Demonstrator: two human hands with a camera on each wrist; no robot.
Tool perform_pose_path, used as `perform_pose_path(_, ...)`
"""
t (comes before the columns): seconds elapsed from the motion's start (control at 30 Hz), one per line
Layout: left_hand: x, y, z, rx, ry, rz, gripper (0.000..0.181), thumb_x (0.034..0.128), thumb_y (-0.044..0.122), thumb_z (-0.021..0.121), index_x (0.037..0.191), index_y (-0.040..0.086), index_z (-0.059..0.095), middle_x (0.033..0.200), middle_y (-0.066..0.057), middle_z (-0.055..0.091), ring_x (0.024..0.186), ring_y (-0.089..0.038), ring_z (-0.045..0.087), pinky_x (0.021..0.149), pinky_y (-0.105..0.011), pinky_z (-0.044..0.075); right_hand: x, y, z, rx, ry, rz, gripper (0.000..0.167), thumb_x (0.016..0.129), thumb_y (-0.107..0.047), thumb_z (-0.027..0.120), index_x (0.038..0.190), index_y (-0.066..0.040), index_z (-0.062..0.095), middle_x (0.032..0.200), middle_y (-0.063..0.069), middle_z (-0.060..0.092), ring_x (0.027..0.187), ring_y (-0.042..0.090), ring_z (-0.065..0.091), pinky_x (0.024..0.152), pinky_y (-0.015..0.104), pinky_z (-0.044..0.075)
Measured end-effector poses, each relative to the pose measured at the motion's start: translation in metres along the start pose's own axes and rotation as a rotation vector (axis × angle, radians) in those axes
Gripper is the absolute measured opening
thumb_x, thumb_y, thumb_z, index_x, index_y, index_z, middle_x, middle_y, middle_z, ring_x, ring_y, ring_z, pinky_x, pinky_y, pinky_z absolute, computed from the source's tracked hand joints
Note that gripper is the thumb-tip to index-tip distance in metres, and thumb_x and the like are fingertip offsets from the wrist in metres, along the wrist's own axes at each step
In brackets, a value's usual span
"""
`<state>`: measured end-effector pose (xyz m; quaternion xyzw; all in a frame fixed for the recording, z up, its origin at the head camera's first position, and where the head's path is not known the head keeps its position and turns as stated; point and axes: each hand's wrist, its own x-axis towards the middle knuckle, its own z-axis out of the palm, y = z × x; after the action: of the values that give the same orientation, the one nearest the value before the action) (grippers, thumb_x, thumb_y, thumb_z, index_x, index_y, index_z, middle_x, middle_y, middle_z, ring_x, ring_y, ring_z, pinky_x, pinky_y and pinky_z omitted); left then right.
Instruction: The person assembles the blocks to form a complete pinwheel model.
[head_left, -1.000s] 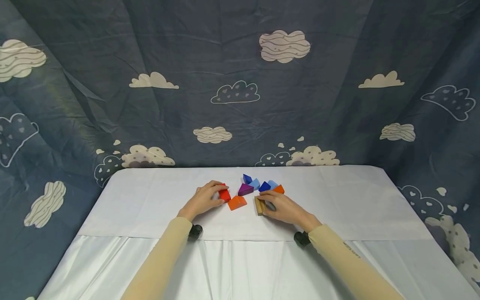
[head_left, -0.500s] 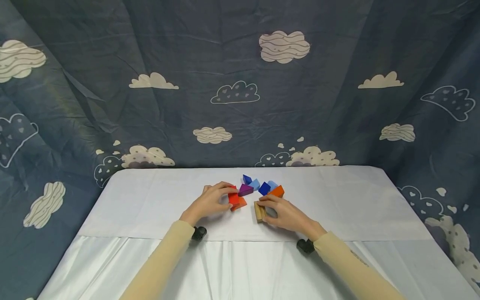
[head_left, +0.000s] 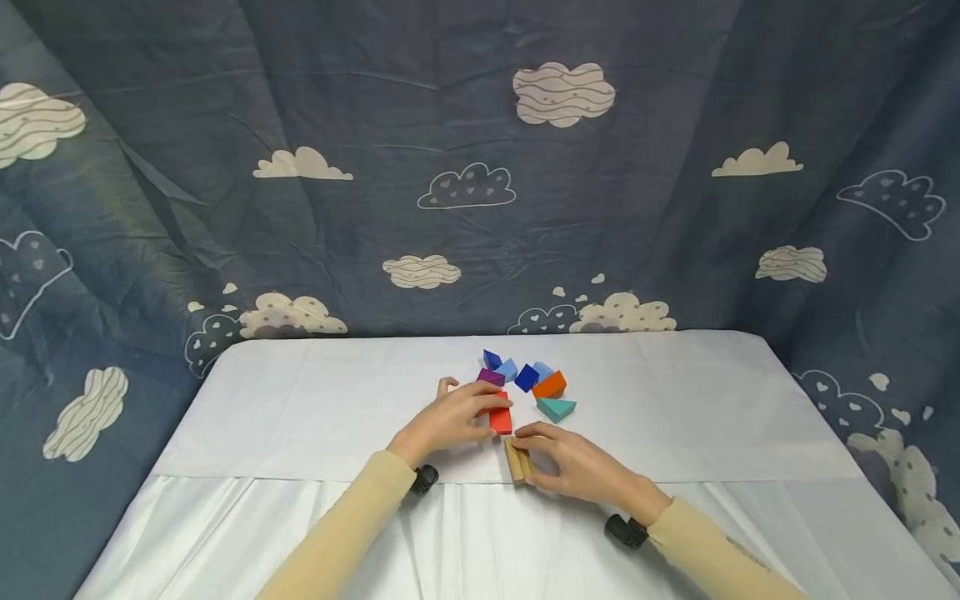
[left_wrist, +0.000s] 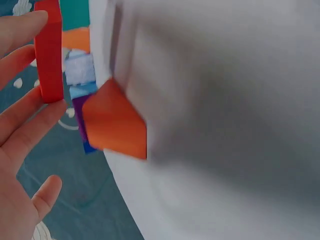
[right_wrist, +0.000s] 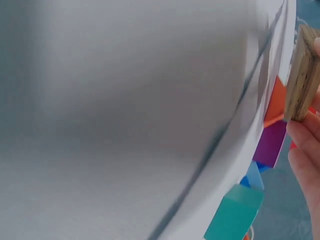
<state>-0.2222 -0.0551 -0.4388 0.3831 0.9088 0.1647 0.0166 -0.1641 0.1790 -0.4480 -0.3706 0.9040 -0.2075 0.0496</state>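
My left hand (head_left: 450,421) pinches a red block (head_left: 501,419) between thumb and fingers; the left wrist view shows the red block (left_wrist: 49,55) spanning the fingertips. Just to the right and nearer the front, my right hand (head_left: 581,462) grips a natural wooden block (head_left: 516,462), its grain plain on the wooden block (right_wrist: 301,75) in the right wrist view. The two blocks are close together. An orange block (left_wrist: 115,120) lies on the cloth near my left hand, hidden by that hand in the head view.
Behind the hands lie a purple block (head_left: 491,377), several blue blocks (head_left: 527,378), another orange block (head_left: 550,385) and a teal triangular block (head_left: 556,408). White cloth (head_left: 675,400) covers the table, and a dark cloud-patterned curtain (head_left: 480,242) hangs behind it.
My left hand has carried the red block right and toward the front. The right hand has drawn the wooden block toward the front, uncovering the teal block.
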Motion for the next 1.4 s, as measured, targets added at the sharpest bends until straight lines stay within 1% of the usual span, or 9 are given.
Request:
perform_pose_path(0.23, -0.001, 0.009, 0.012, 0.013, -0.036, 0.013, 0.043, 0.0867, 0.03, 0.07, 0.128, 0.024, 0.062, 0.131, 0.001, 0.055, 0.122, -0.014, 0.047, 0.095, -0.051, 0.023, -0.012, -0.012, 0.007, 0.004, -0.009, -0.003, 0.045, 0.084, -0.023, 0.074, 0.124, -0.007, 0.064, 0.127, 0.004, 0.056, 0.112, 0.02, 0.055, 0.091, 0.035, 0.049)
perform_pose_path(0.47, -0.001, 0.017, 0.021, 0.021, -0.098, 0.009, 0.043, 0.0867, 0.032, 0.071, 0.128, 0.026, 0.062, 0.129, 0.002, 0.056, 0.12, -0.012, 0.05, 0.097, -0.05, 0.024, -0.018, -0.018, 0.012, -0.004, -0.019, -0.004, 0.045, 0.084, -0.025, 0.074, 0.123, -0.006, 0.064, 0.126, 0.005, 0.056, 0.111, 0.019, 0.056, 0.091, 0.036, 0.048)
perform_pose_path(0.57, 0.0, 0.017, 0.024, 0.036, -0.116, 0.011, 0.044, 0.0863, 0.034, 0.071, 0.129, 0.026, 0.062, 0.13, 0.004, 0.056, 0.12, -0.011, 0.049, 0.098, -0.049, 0.024, -0.02, -0.019, 0.013, -0.008, -0.025, 0.008, 0.045, 0.084, -0.027, 0.074, 0.123, -0.006, 0.065, 0.125, 0.005, 0.056, 0.11, 0.019, 0.056, 0.091, 0.036, 0.048)
perform_pose_path(0.77, -0.002, 0.017, 0.027, 0.055, -0.137, 0.019, 0.047, 0.0865, 0.036, 0.071, 0.131, 0.027, 0.06, 0.137, 0.004, 0.051, 0.126, -0.011, 0.045, 0.102, -0.053, 0.023, -0.021, -0.021, 0.014, -0.015, -0.046, 0.032, 0.045, 0.084, -0.031, 0.074, 0.122, -0.007, 0.065, 0.124, 0.004, 0.057, 0.109, 0.019, 0.056, 0.091, 0.036, 0.048)
perform_pose_path(0.9, -0.008, 0.016, 0.022, 0.085, -0.113, 0.046, 0.046, 0.0891, 0.034, 0.068, 0.133, 0.027, 0.058, 0.142, 0.004, 0.046, 0.131, -0.012, 0.04, 0.102, -0.054, 0.025, -0.021, -0.022, 0.013, -0.032, -0.058, 0.026, 0.046, 0.084, -0.031, 0.074, 0.122, -0.008, 0.065, 0.123, 0.005, 0.056, 0.11, 0.019, 0.055, 0.091, 0.036, 0.048)
perform_pose_path(1.03, -0.019, 0.015, 0.017, 0.095, -0.085, 0.061, 0.042, 0.092, 0.028, 0.064, 0.134, 0.026, 0.058, 0.141, 0.005, 0.047, 0.131, -0.013, 0.039, 0.101, -0.057, 0.026, -0.024, -0.02, 0.013, -0.028, -0.044, 0.019, 0.046, 0.083, -0.031, 0.075, 0.123, -0.008, 0.065, 0.122, 0.003, 0.056, 0.108, 0.017, 0.055, 0.091, 0.034, 0.048)
perform_pose_path(1.17, -0.031, 0.013, 0.016, 0.098, -0.098, 0.07, 0.04, 0.0934, 0.027, 0.062, 0.133, 0.025, 0.059, 0.141, 0.007, 0.048, 0.135, -0.017, 0.035, 0.102, -0.06, 0.025, -0.026, -0.018, 0.014, -0.034, -0.032, 0.022, 0.046, 0.083, -0.031, 0.075, 0.122, -0.009, 0.065, 0.12, 0.002, 0.056, 0.106, 0.016, 0.056, 0.091, 0.034, 0.048)
perform_pose_path(1.23, -0.036, 0.013, 0.016, 0.096, -0.117, 0.082, 0.04, 0.094, 0.026, 0.061, 0.134, 0.024, 0.058, 0.141, 0.007, 0.048, 0.137, -0.019, 0.033, 0.101, -0.06, 0.025, -0.026, -0.017, 0.015, -0.04, -0.027, 0.018, 0.046, 0.083, -0.031, 0.075, 0.122, -0.009, 0.065, 0.12, 0.002, 0.056, 0.106, 0.016, 0.056, 0.091, 0.033, 0.048)
perform_pose_path(1.4, -0.043, 0.012, 0.018, 0.08, -0.149, 0.092, 0.042, 0.0948, 0.023, 0.059, 0.137, 0.024, 0.055, 0.143, 0.008, 0.047, 0.138, -0.022, 0.031, 0.102, -0.061, 0.025, -0.025, -0.016, 0.015, -0.058, -0.016, 0.003, 0.046, 0.082, -0.031, 0.076, 0.121, -0.008, 0.066, 0.117, 0.003, 0.056, 0.103, 0.015, 0.056, 0.089, 0.032, 0.049)
